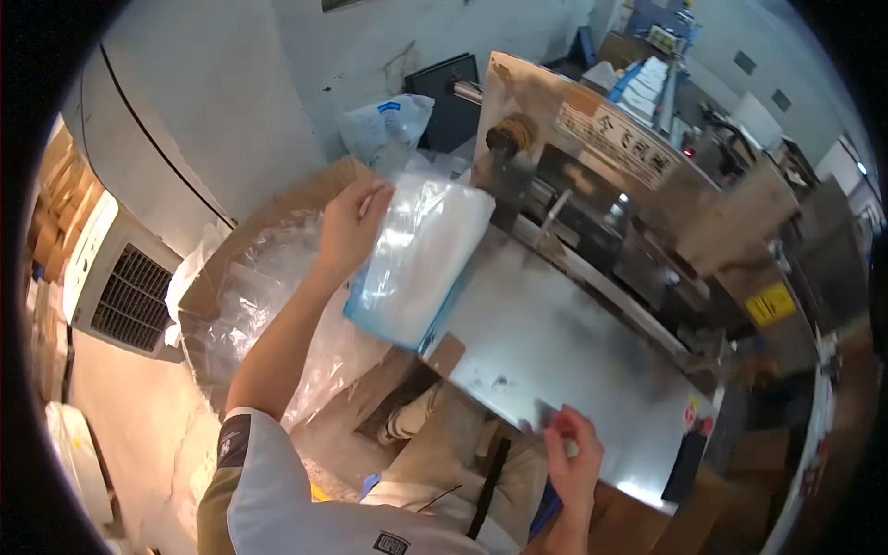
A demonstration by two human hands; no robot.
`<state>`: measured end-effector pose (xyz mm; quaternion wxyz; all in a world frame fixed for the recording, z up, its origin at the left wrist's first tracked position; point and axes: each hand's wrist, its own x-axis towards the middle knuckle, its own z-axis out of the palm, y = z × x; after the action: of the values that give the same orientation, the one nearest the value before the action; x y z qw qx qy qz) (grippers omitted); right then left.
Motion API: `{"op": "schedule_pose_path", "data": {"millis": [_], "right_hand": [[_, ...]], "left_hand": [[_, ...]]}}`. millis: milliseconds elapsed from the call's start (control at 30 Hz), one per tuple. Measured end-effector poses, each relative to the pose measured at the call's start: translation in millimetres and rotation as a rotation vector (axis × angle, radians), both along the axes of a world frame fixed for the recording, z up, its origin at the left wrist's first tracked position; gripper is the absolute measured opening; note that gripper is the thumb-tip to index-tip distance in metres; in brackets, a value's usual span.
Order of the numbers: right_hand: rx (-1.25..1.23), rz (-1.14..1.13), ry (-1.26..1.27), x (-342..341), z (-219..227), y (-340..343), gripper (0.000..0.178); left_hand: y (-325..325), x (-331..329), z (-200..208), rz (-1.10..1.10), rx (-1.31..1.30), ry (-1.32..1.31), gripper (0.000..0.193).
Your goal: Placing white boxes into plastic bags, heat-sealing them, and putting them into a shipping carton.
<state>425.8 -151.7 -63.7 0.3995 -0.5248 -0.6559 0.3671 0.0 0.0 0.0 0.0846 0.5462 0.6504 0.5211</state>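
Observation:
My left hand [353,227] is closed on the upper left corner of a clear plastic packet [421,254]. White material fills the packet, and a blue band runs along its lower edge. It hangs tilted over the left end of a shiny metal worktable [564,324], beside a carton of clear bags. Near the table's front edge, my right hand [573,449] has its fingers curled together. Whatever they may hold is too small or hidden to make out.
A large open carton [208,287] full of crumpled clear plastic stands at my left. Behind the table rises a metal machine [592,199] with a slanted panel. A white vented unit [129,287] sits farther left, and a white bag [388,120] lies by the wall.

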Motion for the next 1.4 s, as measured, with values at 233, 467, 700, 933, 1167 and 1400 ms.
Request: {"op": "schedule_pose_path", "data": {"millis": [233, 467, 700, 933, 1167, 1400], "right_hand": [[0.438, -0.176, -0.076, -3.7, 93.5, -104.9, 0.051], [0.073, 0.127, 0.156, 19.2, 125.6, -96.9, 0.022], [0.456, -0.181, -0.01, 36.6, 117.9, -120.4, 0.01], [0.744, -0.196, -0.231, 56.0, 97.9, -98.7, 0.01], [0.458, 0.003, -0.29, 74.2, 64.9, -65.4, 0.012], [0.317, 0.048, -0.332, 89.1, 54.1, -23.1, 0.01]], "left_hand": [[-154.2, 98.8, 65.1, -0.5, -0.063, -0.088, 0.022], [-257.2, 198.5, 80.9, -1.031, -0.236, -0.315, 0.023], [-254.4, 241.6, 37.0, -0.973, -0.438, -0.606, 0.023], [-207.3, 265.8, -30.5, -0.87, -0.746, -0.768, 0.033], [-180.5, 285.0, -17.3, -0.814, 0.134, 0.019, 0.041], [-88.0, 283.9, 1.0, -1.304, -0.326, 0.462, 0.027]]}}
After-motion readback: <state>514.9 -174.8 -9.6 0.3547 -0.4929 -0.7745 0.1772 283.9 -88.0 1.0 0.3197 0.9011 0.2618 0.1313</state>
